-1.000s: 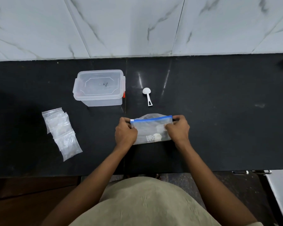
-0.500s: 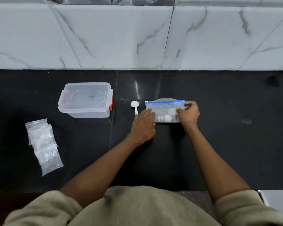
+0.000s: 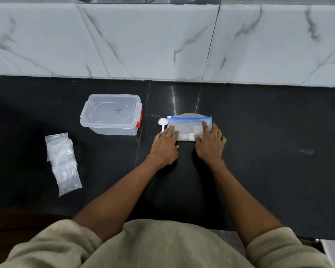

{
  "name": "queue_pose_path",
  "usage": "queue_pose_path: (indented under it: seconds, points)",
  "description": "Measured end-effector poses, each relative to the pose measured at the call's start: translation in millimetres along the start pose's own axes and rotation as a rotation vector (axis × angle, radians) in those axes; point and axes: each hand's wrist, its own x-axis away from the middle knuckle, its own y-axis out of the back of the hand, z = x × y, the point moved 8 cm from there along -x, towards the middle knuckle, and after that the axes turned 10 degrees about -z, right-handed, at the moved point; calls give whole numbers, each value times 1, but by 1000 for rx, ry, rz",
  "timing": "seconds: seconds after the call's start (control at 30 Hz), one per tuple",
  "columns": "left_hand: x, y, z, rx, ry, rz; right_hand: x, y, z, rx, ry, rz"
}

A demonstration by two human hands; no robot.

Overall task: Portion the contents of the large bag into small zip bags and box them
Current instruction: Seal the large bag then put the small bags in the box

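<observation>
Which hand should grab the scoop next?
Left. The left hand lies right beside the white scoop, while the right hand rests across the large bag, farther away.

large bag [image 3: 188, 126] printed "URO", box lid [image 3: 112, 111] handwritten mark, unreadable

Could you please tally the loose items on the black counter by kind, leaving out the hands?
Large zip bag with blue seal: 1
Clear lidded box: 1
White scoop: 1
Small clear zip bags: an overlapping pile, at least 3; the exact count cannot be told
Total: at least 6 items
</observation>
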Motion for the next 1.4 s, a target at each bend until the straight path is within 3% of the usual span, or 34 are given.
queue_pose_path:
  seconds: [0.17, 0.37, 0.6, 0.7, 0.83, 0.93, 1.0, 1.07, 1.2, 1.33, 1.4]
  points:
    - [3, 7, 2, 3, 20, -14, 6, 4, 6, 35, 36, 5]
    - [12, 35, 7, 56, 4, -119, 20, 20, 50, 20, 196, -116]
    - [43, 113, 52, 158, 20, -516, 43, 37, 151, -413, 353, -169]
    - [52, 149, 98, 216, 101, -657, 44, 27, 194, -551, 239, -36]
    - [61, 184, 179, 317, 431, -813, 32, 8, 223, -559, -1, 81]
    - [59, 185, 245, 371, 729, -653, 29, 2, 240, -538, -66, 100]
    - [55, 175, 281, 498, 820, -477, 30, 0, 246, -531, -101, 66]
    - [50, 162, 307, 648, 835, -361, 32, -3, 249, -526, -147, 39]
    - [41, 151, 333, 791, 800, -298, 35, -3, 246, -443, -231, 74]
    - [34, 139, 348, 832, 775, -213, 47, 2, 241, -277, -278, 151]
    - [31, 127, 349, 911, 774, -138, 50, 7, 251, -132, -240, 103]
